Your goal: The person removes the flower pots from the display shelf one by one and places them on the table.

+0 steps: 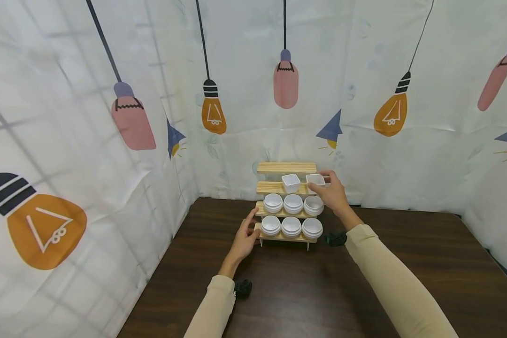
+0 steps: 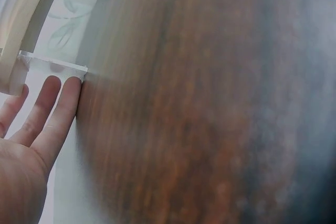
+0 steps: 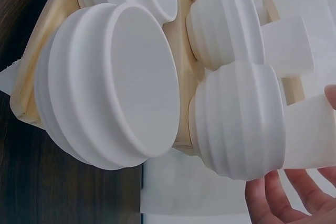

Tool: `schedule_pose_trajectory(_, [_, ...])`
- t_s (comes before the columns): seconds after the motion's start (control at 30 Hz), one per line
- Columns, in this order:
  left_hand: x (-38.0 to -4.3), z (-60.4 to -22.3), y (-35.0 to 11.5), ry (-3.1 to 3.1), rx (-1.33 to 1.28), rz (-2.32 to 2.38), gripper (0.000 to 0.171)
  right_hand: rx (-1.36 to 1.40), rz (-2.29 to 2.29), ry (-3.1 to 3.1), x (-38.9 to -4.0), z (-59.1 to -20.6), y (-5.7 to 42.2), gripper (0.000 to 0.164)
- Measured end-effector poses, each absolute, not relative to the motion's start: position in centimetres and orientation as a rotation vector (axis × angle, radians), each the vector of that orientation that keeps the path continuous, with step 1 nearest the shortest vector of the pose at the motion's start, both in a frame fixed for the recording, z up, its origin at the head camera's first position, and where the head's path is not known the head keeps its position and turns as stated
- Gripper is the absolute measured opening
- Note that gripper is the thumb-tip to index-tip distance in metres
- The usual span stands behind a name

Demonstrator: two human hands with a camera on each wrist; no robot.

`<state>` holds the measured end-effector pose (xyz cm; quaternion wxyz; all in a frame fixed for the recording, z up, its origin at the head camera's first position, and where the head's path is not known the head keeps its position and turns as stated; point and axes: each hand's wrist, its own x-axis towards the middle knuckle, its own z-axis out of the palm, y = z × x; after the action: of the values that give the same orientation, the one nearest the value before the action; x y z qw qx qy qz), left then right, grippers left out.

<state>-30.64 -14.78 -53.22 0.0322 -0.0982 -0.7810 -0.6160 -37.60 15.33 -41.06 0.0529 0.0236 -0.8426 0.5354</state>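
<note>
A tiered wooden stand (image 1: 287, 237) with clear supports holds small white pots in rows. On its third tier up, my right hand (image 1: 334, 193) grips a white square pot (image 1: 315, 179) at the right end, the thumb in front and the fingers at its far side. Another square pot (image 1: 291, 183) sits to the left of it. My left hand (image 1: 242, 240) is at the stand's left side by the two lower tiers. In the left wrist view its fingers (image 2: 63, 103) reach out straight, the tips at a clear support (image 2: 52, 65).
Round ribbed pots (image 1: 291, 226) fill the two lower tiers, close under my right hand. The top board (image 1: 286, 167) is bare. The stand is on a dark wooden table (image 1: 287, 291), near its back edge, with a printed curtain (image 1: 245, 70) behind.
</note>
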Motion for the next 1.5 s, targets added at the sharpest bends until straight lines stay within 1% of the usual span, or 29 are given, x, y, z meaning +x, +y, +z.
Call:
schedule_pose_trajectory(0.57, [-30.8, -53.4, -14.8, -2.390, -0.288, -1.916, 0.068, 0.063, 1.616, -2.537, -37.7, -41.3, 15.7, 0.074])
schedule_pose_trajectory(1.17, [-30.8, -53.3, -14.8, -2.357, -0.329, -1.926, 0.069, 0.015, 1.662, -2.448, -37.3, -41.9, 16.6, 0.077])
schedule_pose_trajectory(1.4, [-29.0, -50.3, -14.6, -2.368, -0.356, -1.953, 0.067, -0.023, 1.655, -2.442, -37.2, -42.1, 17.1, 0.077])
schedule_pose_trajectory(1.5, [-29.0, -50.1, -14.5, -2.363, -0.351, -1.958, 0.067, -0.034, 1.662, -2.425, -37.1, -42.4, 17.5, 0.078])
